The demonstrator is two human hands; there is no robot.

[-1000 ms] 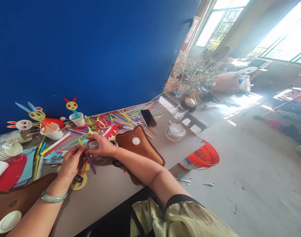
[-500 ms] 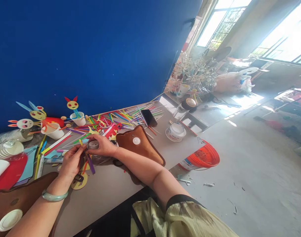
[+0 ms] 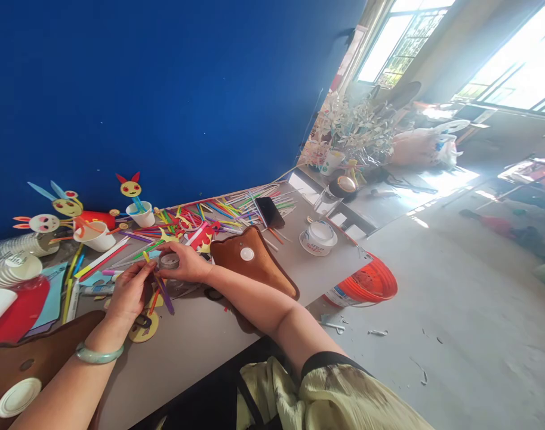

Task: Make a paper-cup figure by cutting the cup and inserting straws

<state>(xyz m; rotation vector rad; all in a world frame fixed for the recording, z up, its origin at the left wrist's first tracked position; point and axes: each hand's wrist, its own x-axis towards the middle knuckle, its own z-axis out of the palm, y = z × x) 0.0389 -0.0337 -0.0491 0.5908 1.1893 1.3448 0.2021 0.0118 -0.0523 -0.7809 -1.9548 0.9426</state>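
My left hand (image 3: 129, 294), a pale green bangle on its wrist, is closed in a pinch on a small bundle of coloured strips (image 3: 166, 297). Yellow shows above the fingers, purple and orange below them. Facing it, my right hand (image 3: 189, 263) has its fingers curled around a roll of clear tape (image 3: 168, 261), close against the strips. Whether a length of tape touches the strips cannot be made out. Beneath the hands lies a round yellow paper piece (image 3: 144, 329) with a dark-handled tool, partly hidden, on it.
Coloured strips (image 3: 236, 209) cover the table's back edge beside a black phone (image 3: 269, 212). Paper cups (image 3: 140, 214) hold rabbit-faced figures at left. Brown cushions (image 3: 249, 263) lie on both sides. A bowl (image 3: 317, 239) stands at right, above an orange bucket (image 3: 366, 280) on the floor.
Very little differs. The lower end of the purple strip has shifted slightly right, and both hands keep their hold in almost the same place.
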